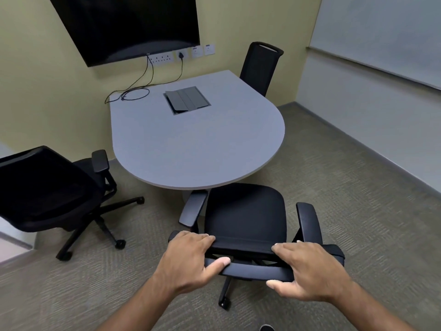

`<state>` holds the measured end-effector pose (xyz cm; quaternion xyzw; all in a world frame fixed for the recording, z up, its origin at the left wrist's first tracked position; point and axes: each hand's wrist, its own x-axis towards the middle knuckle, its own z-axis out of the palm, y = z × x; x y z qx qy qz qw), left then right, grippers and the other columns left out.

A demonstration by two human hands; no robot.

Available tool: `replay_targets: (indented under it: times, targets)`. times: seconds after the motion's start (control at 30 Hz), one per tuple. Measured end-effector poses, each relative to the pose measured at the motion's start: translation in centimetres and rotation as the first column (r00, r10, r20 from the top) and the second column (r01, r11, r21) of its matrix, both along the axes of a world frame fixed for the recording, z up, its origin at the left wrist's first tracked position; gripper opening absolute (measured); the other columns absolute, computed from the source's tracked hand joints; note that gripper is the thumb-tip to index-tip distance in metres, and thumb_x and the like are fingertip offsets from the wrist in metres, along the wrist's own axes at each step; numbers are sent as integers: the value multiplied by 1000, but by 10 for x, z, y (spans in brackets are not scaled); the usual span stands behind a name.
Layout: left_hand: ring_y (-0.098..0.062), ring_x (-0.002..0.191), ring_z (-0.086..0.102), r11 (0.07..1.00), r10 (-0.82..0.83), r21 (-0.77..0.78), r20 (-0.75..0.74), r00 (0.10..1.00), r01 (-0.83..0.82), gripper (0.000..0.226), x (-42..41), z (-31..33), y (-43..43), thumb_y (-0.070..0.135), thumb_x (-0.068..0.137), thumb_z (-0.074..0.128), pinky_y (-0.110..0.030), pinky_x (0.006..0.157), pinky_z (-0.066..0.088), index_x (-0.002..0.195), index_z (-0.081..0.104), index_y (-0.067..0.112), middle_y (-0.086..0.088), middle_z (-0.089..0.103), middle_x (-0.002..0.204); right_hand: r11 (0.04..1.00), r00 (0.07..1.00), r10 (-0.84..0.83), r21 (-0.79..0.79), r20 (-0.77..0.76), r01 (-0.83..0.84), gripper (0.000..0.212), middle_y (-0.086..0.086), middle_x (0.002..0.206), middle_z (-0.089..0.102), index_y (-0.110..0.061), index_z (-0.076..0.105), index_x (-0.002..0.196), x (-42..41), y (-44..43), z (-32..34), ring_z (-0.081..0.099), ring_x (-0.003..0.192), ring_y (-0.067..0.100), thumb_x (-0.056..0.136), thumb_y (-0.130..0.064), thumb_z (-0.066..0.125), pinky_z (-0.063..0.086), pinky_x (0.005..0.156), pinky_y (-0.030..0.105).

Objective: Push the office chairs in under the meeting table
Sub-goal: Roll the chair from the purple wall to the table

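Observation:
A black office chair [245,216] stands right in front of me, its seat front just at the rounded near edge of the grey meeting table [191,149]. My left hand [191,261] grips the top of its backrest on the left. My right hand [310,271] grips the same backrest top on the right. A second black chair [43,189] stands off the table's left side, turned at an angle and apart from the table. A third black chair [261,68] sits at the table's far right side, close against its edge.
A dark wall screen [128,27] hangs above the table, with black cables [136,91] trailing onto the tabletop. A grey cable hatch [187,99] is set in the table. A whiteboard [381,37] covers the right wall. Carpet lies open at the right.

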<state>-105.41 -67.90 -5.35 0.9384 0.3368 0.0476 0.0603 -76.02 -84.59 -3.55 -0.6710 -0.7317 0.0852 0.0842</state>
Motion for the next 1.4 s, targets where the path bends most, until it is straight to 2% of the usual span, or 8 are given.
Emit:
replay_targets:
  times: [0.2,0.33,0.43,0.53,0.7,0.97,1.17,1.4]
  targets:
    - [-11,104,71,999,13,35,40,999,-15,84,-26,-1,1,87,102,26,-36,99,52,122,76,24,12,79,113,999,1000,-3,-40,20,4,67,-11,87,61,-23,59,98,-24,9,1,62,80,17,83,-88,52,50,80,36]
    - [-10,112,71,999,39,31,17,999,-39,85,-41,6,16,87,102,28,-38,102,52,132,76,24,14,78,124,998,998,31,55,54,-34,61,-12,75,57,-24,53,84,-41,24,0,56,65,15,81,-84,61,35,64,30]
    - [-9,111,72,997,54,54,19,998,-55,86,-47,8,26,87,102,26,-39,101,53,130,77,24,15,79,119,997,998,42,62,55,-46,62,-11,73,54,-25,50,82,-47,38,-2,53,63,15,82,-86,59,33,63,31]
    - [-12,101,74,993,75,89,62,995,-81,86,-47,10,30,87,102,26,-39,95,55,121,80,23,13,80,106,997,996,33,68,83,-39,66,-10,75,57,-24,56,89,-40,52,-1,54,64,15,81,-90,56,37,58,34]
    - [-12,102,74,990,114,80,64,991,-119,90,-34,6,18,91,100,24,-41,96,55,120,79,23,12,80,106,998,991,59,-22,121,-57,83,-12,97,68,-24,64,118,-15,63,-2,66,86,13,81,-96,44,56,72,40]
    - [-11,113,71,982,182,54,-2,983,-181,103,-3,11,4,97,92,9,-40,103,49,126,75,26,12,78,117,992,978,120,-71,170,-109,86,-10,94,65,-24,63,121,27,80,4,63,84,14,80,-97,44,55,74,41]
    - [-14,93,72,962,266,57,33,963,-268,96,18,13,-12,95,94,15,-40,91,53,110,77,24,11,77,97,984,971,174,-64,165,-166,93,-10,95,66,-19,65,123,52,92,3,62,84,15,79,-98,44,55,76,42]
    - [-14,79,60,938,344,55,-39,938,-342,87,47,16,-25,96,92,7,-39,84,48,92,61,29,12,61,81,975,965,222,-45,136,-218,102,-3,105,71,-15,66,128,86,111,6,66,95,19,89,-101,27,54,88,46]
